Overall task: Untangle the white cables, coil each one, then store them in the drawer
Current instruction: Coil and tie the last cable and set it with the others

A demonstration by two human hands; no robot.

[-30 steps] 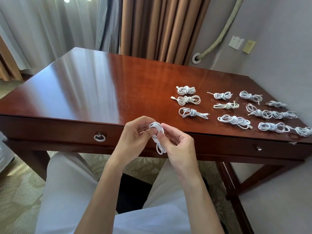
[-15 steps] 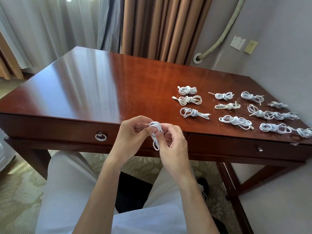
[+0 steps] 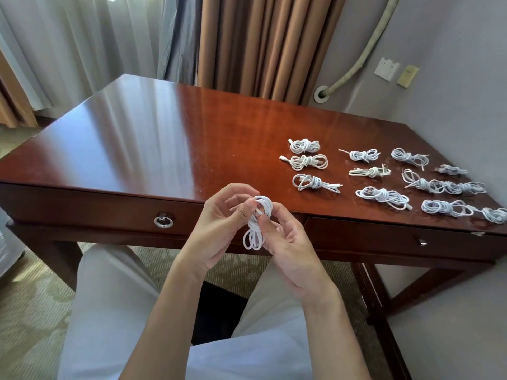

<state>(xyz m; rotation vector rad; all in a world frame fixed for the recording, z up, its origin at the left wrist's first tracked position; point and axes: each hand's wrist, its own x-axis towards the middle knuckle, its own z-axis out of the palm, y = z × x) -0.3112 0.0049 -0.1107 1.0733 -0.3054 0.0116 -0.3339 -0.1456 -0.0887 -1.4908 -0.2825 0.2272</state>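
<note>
1. One wooden desk [image 3: 170,138] fills the middle of the view, its glossy red-brown top the landmark for all else; curtains [image 3: 247,42] hang behind its far edge, and a grey wall [image 3: 452,111] stands at its right side.
2. Two pale trouser legs [image 3: 115,311] of the seated person lie in front of the desk's near edge, over a patterned carpet [image 3: 30,311].
3. Two drawers sit in the desk's front face: the left drawer [image 3: 90,208] with a ring pull [image 3: 163,221], the right drawer [image 3: 384,237] with a small knob [image 3: 421,241]. Both are closed.
4. About a dozen coiled white cables [image 3: 384,194] lie in rough rows on the right half of the desk top, apart from one another save the rightmost few, which touch or overlap.
5. The left hand [image 3: 219,229] is raised just in front of the desk's near edge, fingers curled, thumb and fingertips pinching the upper loop of a white cable bundle [image 3: 259,223].
6. The right hand [image 3: 290,242] is close beside it, thumb and forefinger pinching the same bundle at its wrapped waist.
7. The bundle is held in the air between both hands, level with the drawer fronts, its lower loops hanging free below the fingers.
</note>
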